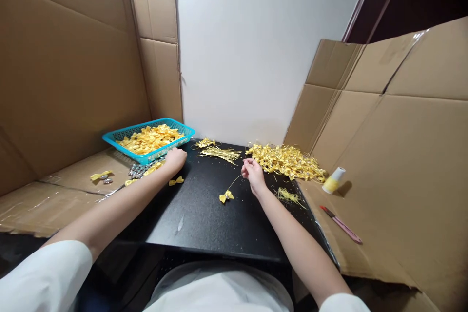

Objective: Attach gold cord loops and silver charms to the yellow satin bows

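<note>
My right hand [253, 173] is pinched closed on a thin gold string [234, 182] that runs down to a small yellow ribbon bow [226, 197] resting on the black table [204, 219]. My left hand [175, 158] reaches to the front edge of a teal basket [113, 137] heaped with yellow bows; its fingers curl downward and what they hold is hidden. A loose yellow bow [176, 181] lies just below that hand. A pile of finished bows with gold strings [287, 161] sits right of my right hand.
A bundle of gold strings [221, 153] lies at the table's back. Silver bits [137, 170] and loose bows [100, 175] rest on the left cardboard. A tipped paper cup [334, 180] and a red pen-like tool [341, 224] lie on the right cardboard. Cardboard walls stand on both sides.
</note>
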Demonstrator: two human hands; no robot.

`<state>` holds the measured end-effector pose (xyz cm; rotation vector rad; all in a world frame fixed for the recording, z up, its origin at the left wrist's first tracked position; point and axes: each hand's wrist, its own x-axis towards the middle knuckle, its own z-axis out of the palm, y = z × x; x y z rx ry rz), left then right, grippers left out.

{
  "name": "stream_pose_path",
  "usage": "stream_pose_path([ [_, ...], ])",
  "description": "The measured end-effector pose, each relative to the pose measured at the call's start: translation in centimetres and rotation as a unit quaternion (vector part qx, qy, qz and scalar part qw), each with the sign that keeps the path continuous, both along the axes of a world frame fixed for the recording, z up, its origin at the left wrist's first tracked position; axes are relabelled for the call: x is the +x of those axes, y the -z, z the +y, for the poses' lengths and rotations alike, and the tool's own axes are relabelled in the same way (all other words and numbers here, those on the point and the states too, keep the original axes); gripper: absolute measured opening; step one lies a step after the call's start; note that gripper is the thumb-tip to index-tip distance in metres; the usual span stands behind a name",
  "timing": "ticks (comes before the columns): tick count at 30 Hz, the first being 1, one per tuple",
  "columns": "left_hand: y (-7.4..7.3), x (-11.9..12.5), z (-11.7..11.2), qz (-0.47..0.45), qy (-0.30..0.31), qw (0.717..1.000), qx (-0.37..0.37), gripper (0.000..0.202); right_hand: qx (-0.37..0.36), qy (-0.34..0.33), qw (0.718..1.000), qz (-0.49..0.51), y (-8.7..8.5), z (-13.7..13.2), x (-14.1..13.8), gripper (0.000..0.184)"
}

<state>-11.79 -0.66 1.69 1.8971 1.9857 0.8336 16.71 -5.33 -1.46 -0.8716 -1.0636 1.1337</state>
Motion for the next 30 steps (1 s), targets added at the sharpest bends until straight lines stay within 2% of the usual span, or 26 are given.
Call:
stream_pose_path([
  [3,0.0,0.8,-0.1,-0.070,0.048,0.996,0.000,0.035,-0.004,-0.023,1.000,-0.018,0.5,-0.8,-0.8,0.020],
  [6,0.6,3.4,-0.8,-0.151,0.121,0.981,-0.007,0.030,0.000,-0.044,0.998,-0.037,0.9,-1.5,-1.8,0.019],
  [8,1.5,5.8,-1.6,-0.218,0.181,0.959,-0.007,0.033,0.007,-0.048,0.998,-0.046,1.0,-1.9,-2.3,0.016],
  [12,3.5,10.1,-3.7,-0.343,0.258,0.903,0.004,0.059,0.017,-0.037,0.998,-0.053,1.0,-2.3,-2.7,0.014],
  [15,4.2,11.1,-4.5,-0.401,0.267,0.877,0.014,0.065,0.018,-0.038,0.997,-0.059,1.1,-2.4,-2.7,0.013],
  [18,4.4,10.9,-4.6,-0.429,0.260,0.865,0.019,0.061,0.014,-0.045,0.997,-0.064,1.2,-2.4,-2.7,0.013],
  [30,4.8,10.9,-4.7,-0.434,0.267,0.857,0.078,0.047,-0.006,-0.051,0.996,-0.073,1.6,-2.4,-2.6,0.022],
])
